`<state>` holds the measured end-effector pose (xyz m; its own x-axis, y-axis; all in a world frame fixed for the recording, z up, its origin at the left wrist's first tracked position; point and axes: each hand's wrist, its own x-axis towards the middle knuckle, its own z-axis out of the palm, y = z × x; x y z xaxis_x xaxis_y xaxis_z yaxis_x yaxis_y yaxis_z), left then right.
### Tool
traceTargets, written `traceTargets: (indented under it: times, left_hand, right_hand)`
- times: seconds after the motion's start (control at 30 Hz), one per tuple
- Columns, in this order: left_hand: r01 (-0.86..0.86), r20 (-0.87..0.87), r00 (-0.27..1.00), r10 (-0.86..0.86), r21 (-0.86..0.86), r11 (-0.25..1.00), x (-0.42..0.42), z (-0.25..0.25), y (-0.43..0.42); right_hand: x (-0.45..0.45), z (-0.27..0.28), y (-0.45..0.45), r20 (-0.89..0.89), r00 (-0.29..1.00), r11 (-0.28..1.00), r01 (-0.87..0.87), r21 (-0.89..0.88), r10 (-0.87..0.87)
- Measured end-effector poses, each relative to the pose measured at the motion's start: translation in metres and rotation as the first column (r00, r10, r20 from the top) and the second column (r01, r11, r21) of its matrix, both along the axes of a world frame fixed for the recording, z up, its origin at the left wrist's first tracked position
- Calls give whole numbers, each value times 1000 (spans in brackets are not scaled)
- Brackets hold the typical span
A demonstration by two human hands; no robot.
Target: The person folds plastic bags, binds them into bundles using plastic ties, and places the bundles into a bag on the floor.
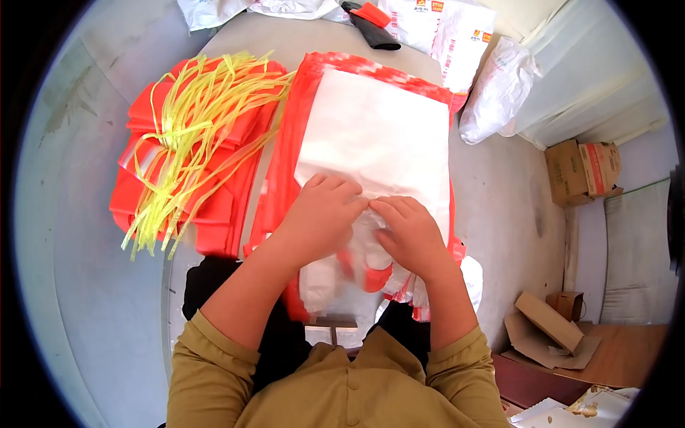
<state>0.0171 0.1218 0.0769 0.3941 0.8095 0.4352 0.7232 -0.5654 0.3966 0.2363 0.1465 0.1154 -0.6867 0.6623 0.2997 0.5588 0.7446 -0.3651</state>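
A stack of red-edged white plastic bags (378, 128) lies in front of me, its near end reaching toward my lap. My left hand (325, 214) is closed at the near part of the stack, fingertips curled on thin white plastic. Close beside it, my right hand (408, 232) pinches the same crumpled plastic, and the two hands' fingertips nearly meet. Below them hangs a loose, partly blurred fold of white and red bag (325, 282). The exact grip under the fingers is partly hidden.
Folded red bags (214, 221) are piled at left, with a bundle of yellow ties (203, 121) over them. White printed sacks (457, 36) and a dark object with a red part (371, 28) lie at the back. Cardboard boxes (581, 171) stand at right.
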Motion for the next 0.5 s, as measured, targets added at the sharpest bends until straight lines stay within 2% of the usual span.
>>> traceTargets:
  times: [0.27, 0.37, 0.5]
  left_hand:
    - [-28, 9, 1000, 28, 33, 999, -1, 4, 1]
    - [-42, 5, 999, 41, 49, 998, -1, 1, 3]
    - [-46, 14, 999, 46, 41, 998, 0, 3, 5]
  right_hand:
    - [0, -12, 1, 69, 992, 992, 96, 82, -102]
    - [0, -11, 5, 17, 999, 983, 26, 179, -29]
    - [-2, -14, 5, 10, 995, 978, 94, 185, -97]
